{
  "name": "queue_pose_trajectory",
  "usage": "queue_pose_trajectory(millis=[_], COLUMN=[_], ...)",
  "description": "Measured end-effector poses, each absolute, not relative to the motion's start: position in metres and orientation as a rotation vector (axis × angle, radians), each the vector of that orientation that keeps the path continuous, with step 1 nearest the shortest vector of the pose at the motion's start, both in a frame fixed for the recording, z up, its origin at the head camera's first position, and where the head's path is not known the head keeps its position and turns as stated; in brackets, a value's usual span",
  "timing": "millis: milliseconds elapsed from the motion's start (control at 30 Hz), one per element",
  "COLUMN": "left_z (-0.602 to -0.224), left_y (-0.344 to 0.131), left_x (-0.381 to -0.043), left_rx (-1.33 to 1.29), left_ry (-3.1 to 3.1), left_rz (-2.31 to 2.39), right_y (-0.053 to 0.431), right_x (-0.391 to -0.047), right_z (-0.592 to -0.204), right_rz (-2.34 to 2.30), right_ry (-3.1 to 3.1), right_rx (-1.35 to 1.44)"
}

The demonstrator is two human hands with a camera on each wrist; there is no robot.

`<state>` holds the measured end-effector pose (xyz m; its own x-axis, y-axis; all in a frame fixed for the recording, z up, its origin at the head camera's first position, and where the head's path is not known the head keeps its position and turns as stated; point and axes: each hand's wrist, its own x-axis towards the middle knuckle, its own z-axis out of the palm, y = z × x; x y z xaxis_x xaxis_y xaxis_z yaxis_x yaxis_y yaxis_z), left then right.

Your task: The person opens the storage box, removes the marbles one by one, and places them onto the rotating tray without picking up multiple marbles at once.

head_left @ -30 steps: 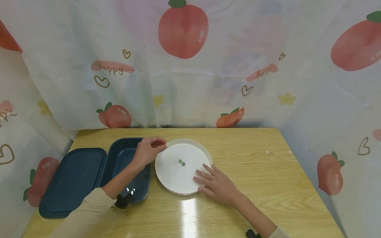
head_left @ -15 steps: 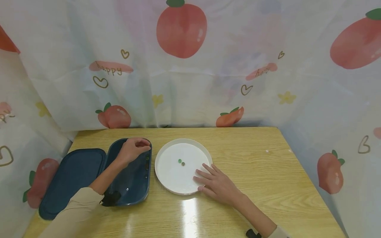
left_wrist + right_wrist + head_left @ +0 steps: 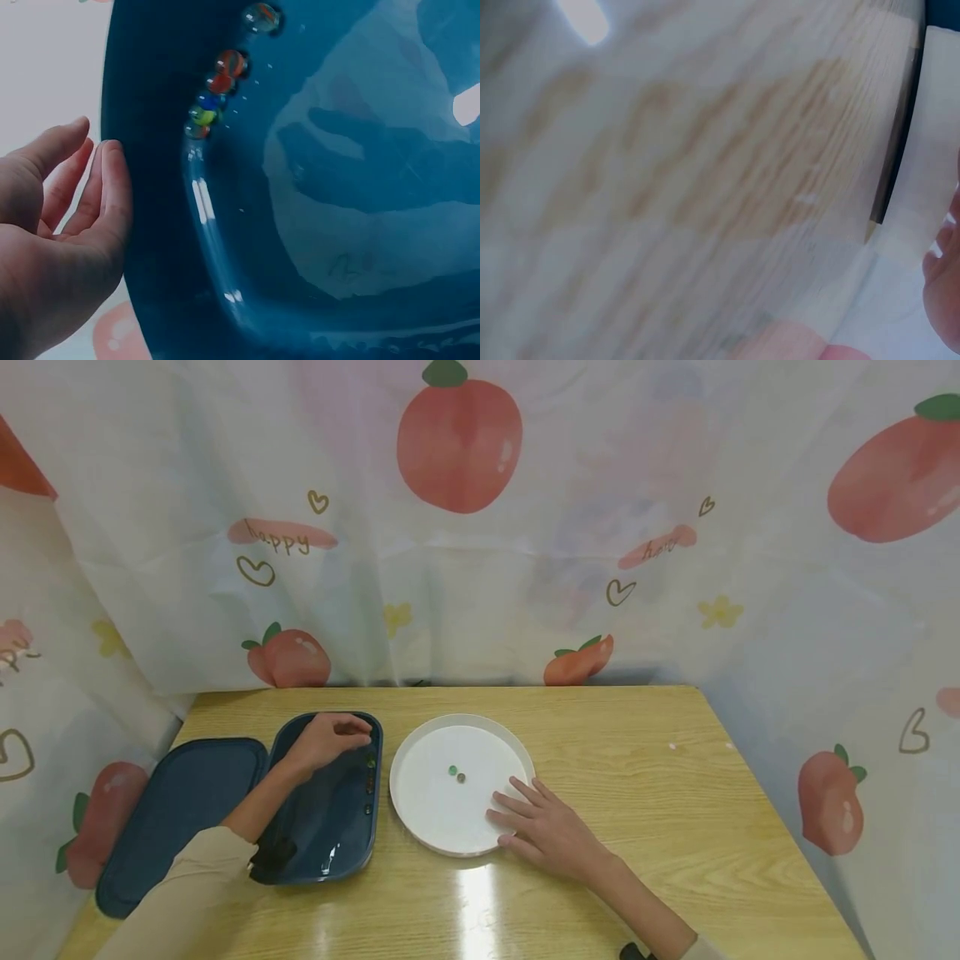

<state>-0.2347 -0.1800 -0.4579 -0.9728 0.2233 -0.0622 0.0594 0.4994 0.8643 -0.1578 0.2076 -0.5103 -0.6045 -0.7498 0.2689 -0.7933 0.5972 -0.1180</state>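
Note:
My left hand [image 3: 324, 746] is over the far end of a dark blue rectangular container [image 3: 330, 827]. Its thumb and fingers are apart with nothing between them in the left wrist view. Several colourful glass marbles [image 3: 221, 82] lie in a row along the container's inner side. My right hand [image 3: 551, 828] rests with spread fingers at the right rim of a round white plate [image 3: 427, 814]. Near the plate's middle sit a green marble [image 3: 452, 771] and a brownish marble [image 3: 461, 778], side by side. In the right wrist view, only part of the right hand [image 3: 941, 300] shows at the edge.
A flat dark blue lid [image 3: 183, 810] lies left of the container, against its side. All of this stands on a wooden table [image 3: 660, 793]. Behind and at both sides hangs a pale curtain [image 3: 480, 593] with peach prints.
My left hand has moved left from the plate's far left rim to over the container, and its fingertips have parted. The right hand and the two marbles on the plate have stayed put.

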Motion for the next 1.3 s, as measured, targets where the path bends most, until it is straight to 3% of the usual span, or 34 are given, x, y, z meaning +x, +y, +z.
queue_pose_trajectory(millis=[1300], left_z=[-0.493], left_y=[-0.178], left_x=[-0.244], left_rx=[0.257], left_ry=[2.674], left_rz=[1.205], right_y=[0.208], right_x=[-0.157], right_z=[-0.509], right_rz=[0.309], right_ry=[-2.647], right_rx=[1.286])
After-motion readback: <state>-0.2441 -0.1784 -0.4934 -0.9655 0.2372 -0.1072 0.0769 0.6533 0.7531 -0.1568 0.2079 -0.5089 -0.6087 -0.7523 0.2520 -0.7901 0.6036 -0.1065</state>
